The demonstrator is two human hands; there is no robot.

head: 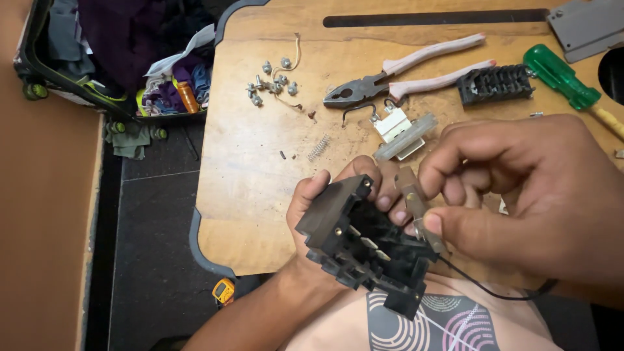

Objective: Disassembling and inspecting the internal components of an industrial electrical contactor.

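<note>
- Left hand [325, 214]: its grip is wrapped around a black plastic housing [361, 244], thumb on the near left edge and fingers behind the upper right corner; the housing is held tilted above the person's lap, just in front of the near edge of the surface [260, 195]
- Right hand [520, 195]: thumb and forefinger are pressed together on a small brass contact strip [416, 208], which touches the housing's upper right side; a thin black wire [494, 289] runs under this hand
- On the surface, well apart from the hands: pink-handled pliers [403, 78], a green-handled screwdriver [562, 78], a second black ribbed part [495, 84], a white switch piece [393, 123] beside a translucent bar [409, 135], a small spring [318, 148] and a cluster of screws [270, 81]
- Left of the surface: an open bag of clothing [130, 52] on the floor
</note>
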